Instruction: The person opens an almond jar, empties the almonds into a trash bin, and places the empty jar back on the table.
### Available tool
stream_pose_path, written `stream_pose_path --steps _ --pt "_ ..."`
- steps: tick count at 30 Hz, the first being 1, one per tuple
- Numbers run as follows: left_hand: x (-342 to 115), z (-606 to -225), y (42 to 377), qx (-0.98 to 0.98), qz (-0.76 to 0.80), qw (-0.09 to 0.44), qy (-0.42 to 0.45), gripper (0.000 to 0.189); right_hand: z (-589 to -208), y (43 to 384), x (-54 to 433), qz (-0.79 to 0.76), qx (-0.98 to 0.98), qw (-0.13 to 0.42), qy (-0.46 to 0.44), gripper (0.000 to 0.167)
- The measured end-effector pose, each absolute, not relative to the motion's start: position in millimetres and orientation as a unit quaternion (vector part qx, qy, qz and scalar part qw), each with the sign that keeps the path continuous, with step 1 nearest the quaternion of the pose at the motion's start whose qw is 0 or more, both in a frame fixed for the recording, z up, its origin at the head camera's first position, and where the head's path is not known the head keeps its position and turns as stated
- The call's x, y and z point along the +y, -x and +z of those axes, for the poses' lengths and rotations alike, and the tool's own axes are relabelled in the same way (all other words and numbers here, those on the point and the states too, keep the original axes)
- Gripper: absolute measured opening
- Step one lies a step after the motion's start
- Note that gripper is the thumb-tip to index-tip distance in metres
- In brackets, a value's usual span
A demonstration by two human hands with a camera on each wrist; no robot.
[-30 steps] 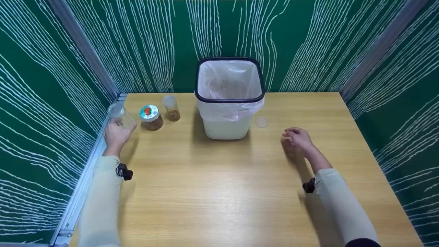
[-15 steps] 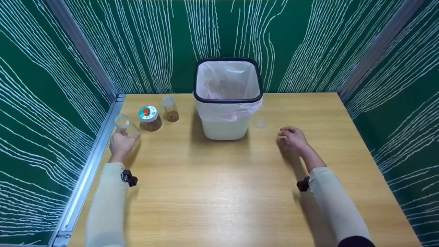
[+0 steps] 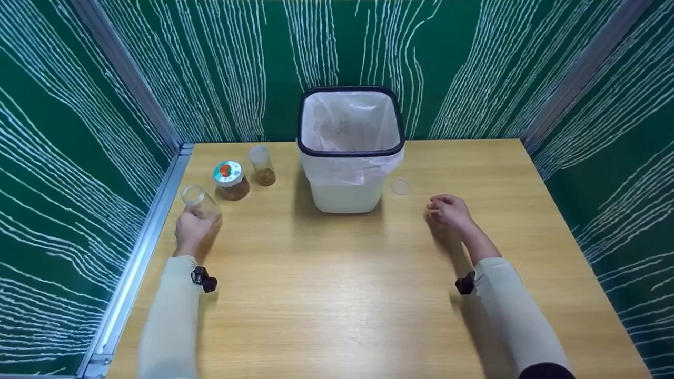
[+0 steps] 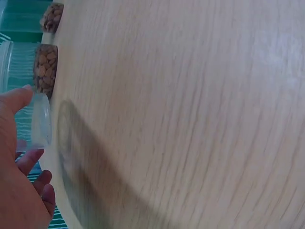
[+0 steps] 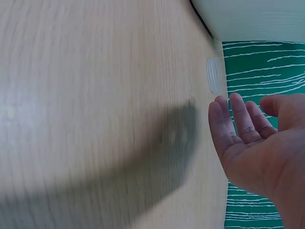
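My left hand (image 3: 192, 231) grips a clear, see-through jar (image 3: 207, 206) at the left side of the table. In the left wrist view the jar's base (image 4: 42, 121) hovers just above the wood, its shadow apart from it. Nothing shows inside this jar. Beyond it stands a jar of brown nuts (image 4: 45, 69) with a printed lid (image 3: 228, 172). A slimmer clear container (image 3: 262, 167), with some nuts at its bottom, is beside that. My right hand (image 3: 452, 211) hovers over the table with relaxed, slightly bent fingers and holds nothing. A clear round lid (image 3: 400, 186) lies beyond its fingertips.
A pale bin (image 3: 345, 195) with a black rim and a white plastic liner stands at the back middle of the wooden table (image 3: 326, 295). Green walls (image 3: 337, 47) with white wavy lines enclose the back and sides. A metal rail (image 3: 131, 263) runs along the left edge.
The left hand has brought the clear jar down and toward me, a little to the right, away from the left rail. My right hand has barely shifted.
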State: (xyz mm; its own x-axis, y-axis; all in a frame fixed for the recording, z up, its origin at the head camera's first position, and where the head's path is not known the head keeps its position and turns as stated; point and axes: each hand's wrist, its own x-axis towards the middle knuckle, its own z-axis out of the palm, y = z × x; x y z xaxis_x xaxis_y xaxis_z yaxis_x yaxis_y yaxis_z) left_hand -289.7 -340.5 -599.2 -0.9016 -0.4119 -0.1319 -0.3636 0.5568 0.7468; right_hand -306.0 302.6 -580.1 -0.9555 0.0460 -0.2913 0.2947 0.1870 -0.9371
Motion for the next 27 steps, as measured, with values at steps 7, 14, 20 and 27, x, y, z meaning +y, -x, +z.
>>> stream_pose_path --steps 7,14,20,27 --pt "-340 -605 286 -0.867 -0.443 0.021 -0.229 0.081 -575 300 299 -0.609 0.785 0.082 -0.078 0.039" --pt "-337 -608 284 -0.853 -0.458 0.010 -0.249 0.085 -558 283 283 -0.620 0.778 0.097 -0.025 0.035" --pt "-336 -610 281 -0.875 -0.423 0.018 -0.236 0.073 -550 271 272 -0.606 0.788 0.109 0.020 0.035" --pt "-335 -611 279 -0.877 -0.420 0.013 -0.231 0.073 -546 257 259 -0.593 0.792 0.131 0.060 0.035"
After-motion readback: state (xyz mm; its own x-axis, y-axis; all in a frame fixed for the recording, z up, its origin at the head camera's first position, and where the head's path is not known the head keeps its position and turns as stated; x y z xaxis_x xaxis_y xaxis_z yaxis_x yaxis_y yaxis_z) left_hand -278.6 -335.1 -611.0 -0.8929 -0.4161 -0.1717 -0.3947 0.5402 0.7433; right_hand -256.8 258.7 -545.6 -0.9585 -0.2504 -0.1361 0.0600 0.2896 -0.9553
